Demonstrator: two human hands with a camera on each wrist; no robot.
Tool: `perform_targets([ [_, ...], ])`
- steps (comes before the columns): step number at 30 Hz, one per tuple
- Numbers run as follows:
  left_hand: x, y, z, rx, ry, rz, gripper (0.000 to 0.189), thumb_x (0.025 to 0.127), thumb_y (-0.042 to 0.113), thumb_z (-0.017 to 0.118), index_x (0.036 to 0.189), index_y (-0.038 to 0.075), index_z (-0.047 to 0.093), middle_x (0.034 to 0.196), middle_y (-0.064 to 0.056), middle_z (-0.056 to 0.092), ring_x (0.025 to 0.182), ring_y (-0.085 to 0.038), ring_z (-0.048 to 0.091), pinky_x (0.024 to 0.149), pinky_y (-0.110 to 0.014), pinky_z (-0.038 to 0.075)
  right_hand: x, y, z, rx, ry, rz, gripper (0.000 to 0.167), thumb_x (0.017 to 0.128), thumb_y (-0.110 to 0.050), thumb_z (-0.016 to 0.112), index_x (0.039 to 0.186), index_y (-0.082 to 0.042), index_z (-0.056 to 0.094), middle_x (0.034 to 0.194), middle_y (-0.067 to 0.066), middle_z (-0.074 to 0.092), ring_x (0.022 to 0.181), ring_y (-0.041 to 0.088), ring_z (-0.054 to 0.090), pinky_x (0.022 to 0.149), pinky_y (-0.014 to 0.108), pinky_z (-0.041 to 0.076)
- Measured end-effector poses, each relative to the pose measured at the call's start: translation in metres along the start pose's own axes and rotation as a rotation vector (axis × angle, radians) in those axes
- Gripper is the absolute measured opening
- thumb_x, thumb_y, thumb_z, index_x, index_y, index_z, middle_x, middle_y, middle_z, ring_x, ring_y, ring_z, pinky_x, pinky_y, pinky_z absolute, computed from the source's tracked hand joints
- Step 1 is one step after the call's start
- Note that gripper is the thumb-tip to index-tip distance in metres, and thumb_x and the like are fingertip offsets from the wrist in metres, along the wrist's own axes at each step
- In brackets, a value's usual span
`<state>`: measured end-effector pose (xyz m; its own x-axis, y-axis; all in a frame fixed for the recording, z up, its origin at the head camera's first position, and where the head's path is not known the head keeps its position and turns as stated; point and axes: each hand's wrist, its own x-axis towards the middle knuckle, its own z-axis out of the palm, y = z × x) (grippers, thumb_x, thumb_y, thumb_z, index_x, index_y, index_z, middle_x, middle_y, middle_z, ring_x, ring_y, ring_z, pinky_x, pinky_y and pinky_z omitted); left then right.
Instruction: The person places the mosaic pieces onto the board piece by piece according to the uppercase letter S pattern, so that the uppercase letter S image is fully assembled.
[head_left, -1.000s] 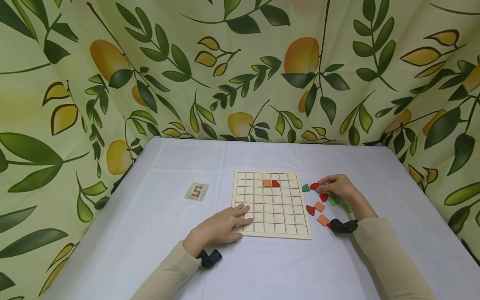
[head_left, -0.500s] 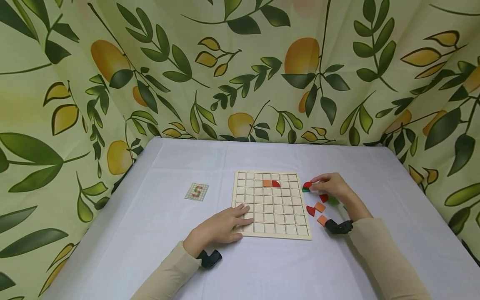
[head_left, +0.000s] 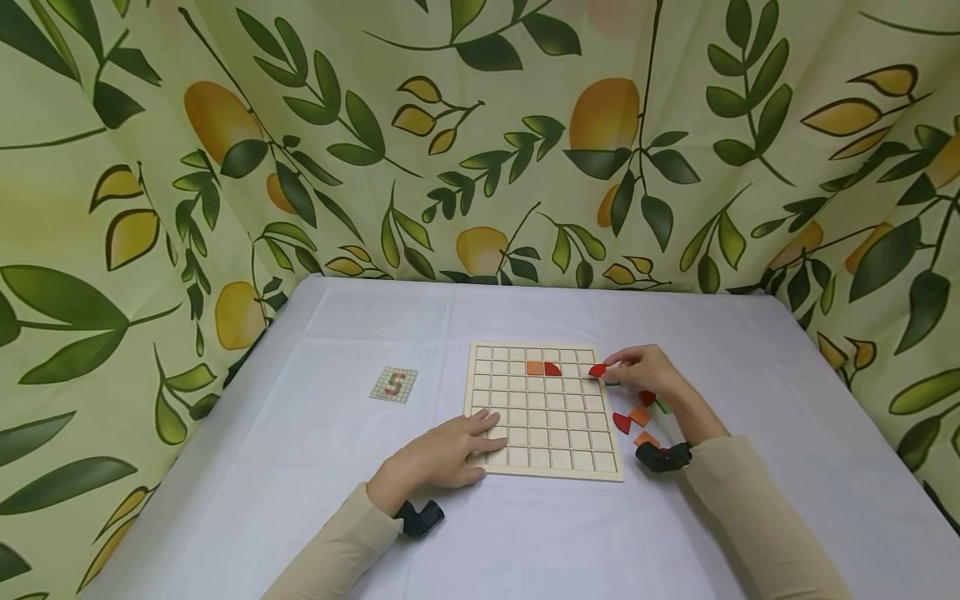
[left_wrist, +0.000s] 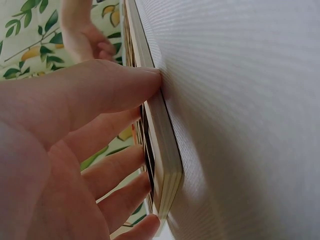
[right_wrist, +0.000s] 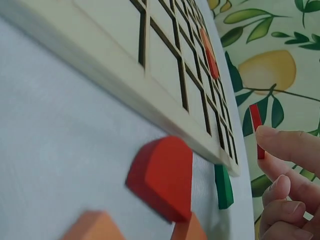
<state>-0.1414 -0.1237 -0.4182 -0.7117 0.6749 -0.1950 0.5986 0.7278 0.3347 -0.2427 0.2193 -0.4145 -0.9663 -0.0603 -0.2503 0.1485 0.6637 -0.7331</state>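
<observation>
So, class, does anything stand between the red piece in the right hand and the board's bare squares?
Nothing visible does. The right hand holds the red piece raised at the right edge of the board; the squares just left of it are bare. An orange tile and a red quarter-circle lie further left.

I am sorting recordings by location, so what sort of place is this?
Probably an indoor tabletop recording corner: a white cloth-covered table, a leaf-printed cream fabric curtain behind it, and a square pale wooden grid board.
</observation>
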Motion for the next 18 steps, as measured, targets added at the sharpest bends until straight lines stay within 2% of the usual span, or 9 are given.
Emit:
perform_targets([
  [7, 0.000, 0.000, 0.000, 0.003, -0.002, 0.002, 0.050, 0.091, 0.024, 0.060, 0.140, 0.023, 0.051, 0.159, -0.005, 0.033, 0.150, -0.024, 0.028, 0.122, -0.043, 0.030, 0.002, -0.006, 0.007, -0.006, -0.004, 0.016, 0.042, 0.081, -0.023, 0.074, 0.115, 0.001, 0.067, 0.074, 0.000, 0.045, 0.079, 0.017, 0.042, 0.059, 0.025, 0.033],
  [13, 0.000, -0.001, 0.001, 0.001, 0.001, 0.002, 0.050, 0.091, 0.023, 0.060, 0.140, 0.023, 0.051, 0.159, -0.005, 0.033, 0.150, -0.023, 0.028, 0.122, -0.043, 0.029, 0.004, -0.009, 0.012, 0.003, -0.014, -0.017, 0.042, 0.081, -0.023, 0.076, 0.114, 0.002, 0.068, 0.071, -0.001, 0.046, 0.075, 0.017, 0.042, 0.058, 0.025, 0.032],
  [18, 0.001, -0.001, 0.001, -0.005, -0.004, -0.007, 0.050, 0.091, 0.023, 0.060, 0.141, 0.024, 0.051, 0.159, -0.005, 0.032, 0.150, -0.023, 0.027, 0.123, -0.043, 0.029, 0.005, -0.013, 0.018, 0.012, -0.017, -0.022, 0.041, 0.082, -0.024, 0.075, 0.114, 0.000, 0.068, 0.069, -0.003, 0.046, 0.078, 0.018, 0.043, 0.064, 0.027, 0.033],
])
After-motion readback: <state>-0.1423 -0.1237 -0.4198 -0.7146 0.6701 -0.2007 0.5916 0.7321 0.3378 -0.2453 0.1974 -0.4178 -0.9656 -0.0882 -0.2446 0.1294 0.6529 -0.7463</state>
